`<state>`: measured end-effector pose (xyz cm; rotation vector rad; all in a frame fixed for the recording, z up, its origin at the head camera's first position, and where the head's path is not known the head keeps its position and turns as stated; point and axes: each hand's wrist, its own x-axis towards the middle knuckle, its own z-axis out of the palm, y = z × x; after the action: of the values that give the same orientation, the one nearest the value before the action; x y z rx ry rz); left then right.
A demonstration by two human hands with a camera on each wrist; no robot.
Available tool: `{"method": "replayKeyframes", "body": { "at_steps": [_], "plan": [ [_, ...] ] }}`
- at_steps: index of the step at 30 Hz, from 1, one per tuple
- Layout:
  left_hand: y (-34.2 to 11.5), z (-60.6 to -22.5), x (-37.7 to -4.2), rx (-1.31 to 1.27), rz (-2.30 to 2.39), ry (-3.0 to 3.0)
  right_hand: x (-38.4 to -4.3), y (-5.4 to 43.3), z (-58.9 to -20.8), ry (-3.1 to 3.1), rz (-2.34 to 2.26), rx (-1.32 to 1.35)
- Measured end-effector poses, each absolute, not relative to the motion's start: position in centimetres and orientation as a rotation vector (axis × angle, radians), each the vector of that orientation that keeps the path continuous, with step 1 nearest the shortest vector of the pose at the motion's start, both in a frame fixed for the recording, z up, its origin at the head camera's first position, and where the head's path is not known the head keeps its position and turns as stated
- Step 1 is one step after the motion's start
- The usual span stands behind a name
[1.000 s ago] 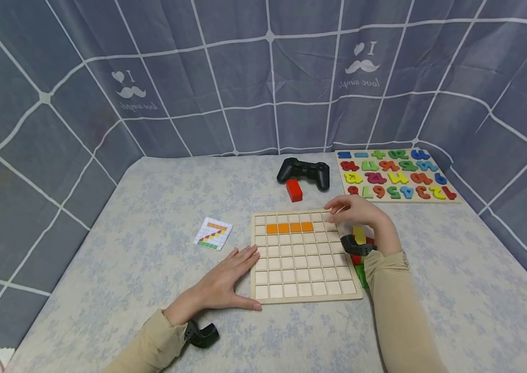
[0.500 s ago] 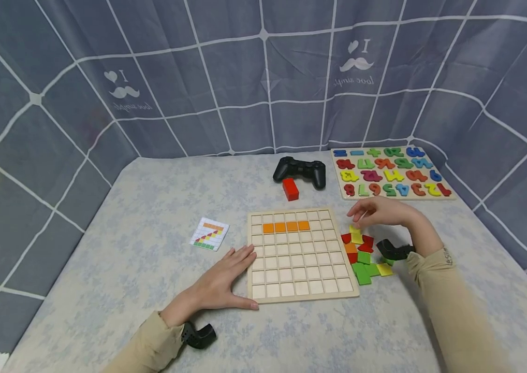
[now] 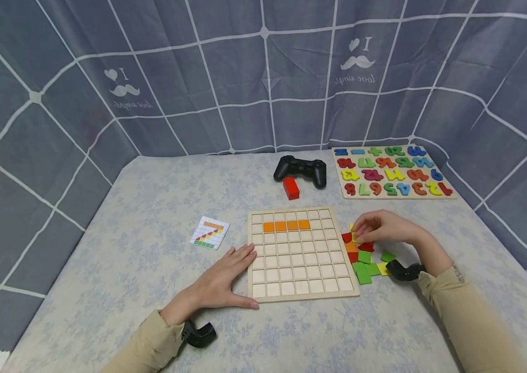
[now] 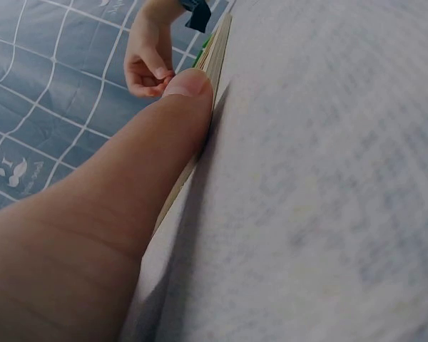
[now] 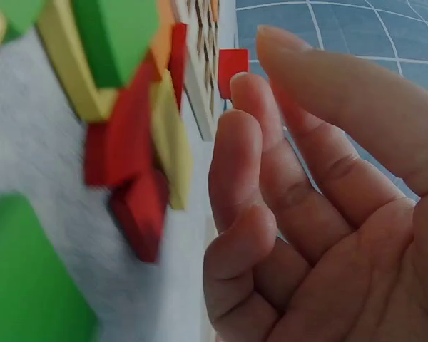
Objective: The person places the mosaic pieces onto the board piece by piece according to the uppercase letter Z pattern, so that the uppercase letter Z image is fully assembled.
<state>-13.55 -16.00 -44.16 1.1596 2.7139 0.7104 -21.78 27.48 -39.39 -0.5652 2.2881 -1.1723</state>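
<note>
A wooden grid board (image 3: 296, 263) lies in front of me, with a row of several orange tiles (image 3: 280, 226) near its top. My left hand (image 3: 222, 280) rests with spread, straight fingers at the board's left edge; its thumb (image 4: 187, 83) touches the near corner. Beside the board's right edge, my right hand (image 3: 386, 227) hovers over a loose pile of tiles. Thumb and bent fingers stand apart in the right wrist view, and nothing shows between them. That pile holds red tiles (image 5: 132, 135), yellow tiles (image 5: 172, 146) and green tiles (image 3: 362, 273); the hand partly hides it.
A small pattern card (image 3: 209, 233) lies left of the board. Behind the board are a black game controller (image 3: 310, 168) and a red block (image 3: 291, 188). A puzzle board of coloured numbers (image 3: 398, 198) sits at the back right, before a grey-blue curtain (image 3: 301, 67).
From above the board's top right corner, my right hand has moved right and then down toward the loose tiles. My left hand has stayed at the board's edge.
</note>
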Motion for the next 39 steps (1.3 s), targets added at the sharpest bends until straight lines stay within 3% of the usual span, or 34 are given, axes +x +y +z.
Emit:
{"method": "replayKeyframes", "body": {
  "at_steps": [39],
  "plan": [
    [-16.0,-44.4,-13.5,1.226,0.727,2.739,-20.9,25.9,-40.6,2.357,-1.075,-0.611]
  ]
}}
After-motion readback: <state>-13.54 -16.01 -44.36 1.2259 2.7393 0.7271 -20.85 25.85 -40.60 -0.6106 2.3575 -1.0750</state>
